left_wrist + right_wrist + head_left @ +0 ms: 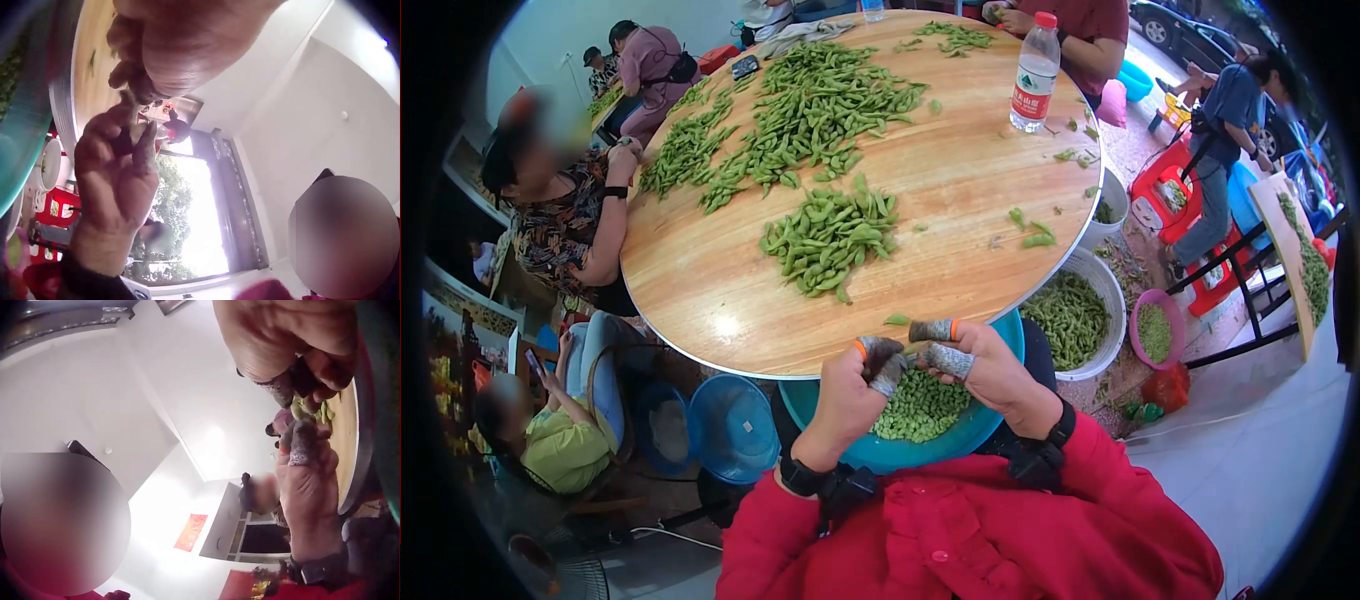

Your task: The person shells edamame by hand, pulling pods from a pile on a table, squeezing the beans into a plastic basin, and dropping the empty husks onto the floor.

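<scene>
1. The round bench (960,185) is standing just beyond the teal basin, and it is bearing a large heap of green pods (820,100), far side from the basin.
2. The teal basin (1011,345) is sitting below the edge of the bench, and a white bucket (1115,322) with more pods is standing to the right of it.
3. A smaller pile of pods (830,240) is lying on the bench, nearer to the basin than the heap.
4. The left hand (850,388) and the right hand (1000,378) are working above the basin; the fingers and thumb of each are curling and seem to be pinching one pod (915,348) between them. In my judgement, they are opening this pod, so the shelling step is going on.
5. Shelled beans (920,405) are lying inside the basin. The next move is probably calling for pressing the beans out over them, with the fingertips staying low, so that nothing is jumping outside. How many beans the pod is holding, I cannot tell.
</scene>
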Motion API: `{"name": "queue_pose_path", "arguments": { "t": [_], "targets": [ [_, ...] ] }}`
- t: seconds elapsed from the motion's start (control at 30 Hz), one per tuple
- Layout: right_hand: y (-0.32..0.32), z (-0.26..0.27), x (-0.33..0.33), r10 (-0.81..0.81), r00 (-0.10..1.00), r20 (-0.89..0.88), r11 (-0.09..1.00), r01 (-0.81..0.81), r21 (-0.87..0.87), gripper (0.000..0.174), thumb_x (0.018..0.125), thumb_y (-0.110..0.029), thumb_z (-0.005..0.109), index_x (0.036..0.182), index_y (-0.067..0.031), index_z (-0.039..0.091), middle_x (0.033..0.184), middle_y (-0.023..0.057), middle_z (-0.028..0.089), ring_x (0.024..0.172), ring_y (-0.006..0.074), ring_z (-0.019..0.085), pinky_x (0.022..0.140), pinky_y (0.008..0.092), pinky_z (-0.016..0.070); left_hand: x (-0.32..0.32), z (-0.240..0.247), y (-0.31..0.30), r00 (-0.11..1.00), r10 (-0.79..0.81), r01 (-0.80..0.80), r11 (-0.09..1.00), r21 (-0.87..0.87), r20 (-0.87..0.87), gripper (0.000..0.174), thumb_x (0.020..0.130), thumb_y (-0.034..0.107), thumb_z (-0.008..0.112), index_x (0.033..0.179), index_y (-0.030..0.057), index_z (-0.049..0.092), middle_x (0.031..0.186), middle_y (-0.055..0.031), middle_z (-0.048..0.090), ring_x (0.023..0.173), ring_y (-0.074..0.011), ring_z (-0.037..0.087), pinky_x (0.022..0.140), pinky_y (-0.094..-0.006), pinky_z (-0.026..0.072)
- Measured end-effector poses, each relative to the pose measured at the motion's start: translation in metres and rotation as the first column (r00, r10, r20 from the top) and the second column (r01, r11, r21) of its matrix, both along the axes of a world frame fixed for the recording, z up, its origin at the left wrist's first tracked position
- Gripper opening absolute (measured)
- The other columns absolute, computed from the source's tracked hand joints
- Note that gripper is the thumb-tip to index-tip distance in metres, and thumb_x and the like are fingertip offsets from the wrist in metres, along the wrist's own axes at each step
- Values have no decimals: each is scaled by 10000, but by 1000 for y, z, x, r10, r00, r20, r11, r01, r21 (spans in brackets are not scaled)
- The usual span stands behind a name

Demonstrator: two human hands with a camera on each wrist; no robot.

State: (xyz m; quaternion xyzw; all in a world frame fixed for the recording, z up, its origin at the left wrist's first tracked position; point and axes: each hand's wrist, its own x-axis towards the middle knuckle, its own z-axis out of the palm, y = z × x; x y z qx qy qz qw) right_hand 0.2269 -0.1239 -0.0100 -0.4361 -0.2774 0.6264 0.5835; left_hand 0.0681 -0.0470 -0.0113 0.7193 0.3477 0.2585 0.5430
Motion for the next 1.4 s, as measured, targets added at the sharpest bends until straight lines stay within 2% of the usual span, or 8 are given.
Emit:
{"name": "queue_pose_path", "arguments": {
  "t": [0.23,0.33,0.43,0.73,1.03,1.2,1.3,1.4],
  "targets": [
    [-2,0,-5,-25,976,215,993,0,114,194,818,-89,557,987,7,565,858,-6,590,776,48,510,697,205,419,0,-2,-9,961,-13,95,953,-289,275,184,751,1,610,924,-29,556,807,-53,603,727,-81,558,633,-218,460],
    [-6,8,-7,-64,970,234,996,47,76,190,822,-95,552,982,7,568,861,-9,589,781,51,514,703,212,424,-3,5,-17,999,34,-36,956,292,13,220,708,7,638,912,-33,564,778,-83,594,704,-135,578,609,-253,466],
    [-10,16,-5,4,988,151,999,-9,34,171,835,-125,537,950,-6,578,834,-9,587,729,45,510,652,200,420,-4,4,-11,999,-12,-29,665,746,50,216,661,8,655,862,-16,580,713,-94,563,628,-210,565,559,-288,457],
    [-20,5,-3,107,993,-44,992,-110,-65,135,840,-172,525,850,-49,578,714,-5,568,562,22,441,484,147,341,-12,-7,-6,976,-217,73,421,904,23,269,509,-25,657,764,15,582,816,-118,528,579,-238,514,481,-301,420],
    [-21,-4,-4,75,997,-24,992,-77,-99,87,827,-113,520,840,-44,571,708,12,574,548,29,448,473,155,338,-12,-12,-13,982,-189,67,474,878,27,271,514,-36,651,774,7,584,807,-115,530,598,-268,525,504,-326,440],
    [-18,-18,-9,59,994,-94,997,-63,-43,83,826,-115,534,852,-45,572,715,11,577,556,34,455,479,157,340,-8,-17,-24,997,-2,-49,787,615,81,183,635,-15,660,800,-6,581,723,-97,565,606,-190,550,526,-287,447],
    [-16,-27,-12,49,990,-133,998,-42,54,120,824,-118,547,906,-35,575,756,11,590,621,45,492,534,180,387,-5,-24,-29,961,88,-105,993,51,261,152,708,8,647,841,-15,578,730,-63,593,644,-126,558,562,-244,450],
    [-13,-26,-16,21,1000,-10,988,-19,154,167,823,-115,552,959,-20,573,803,7,600,704,58,516,610,211,422,-9,-32,-24,934,132,10,919,-394,332,151,743,8,633,882,-12,576,795,-24,606,706,-81,549,622,-223,452]
  ]
}}
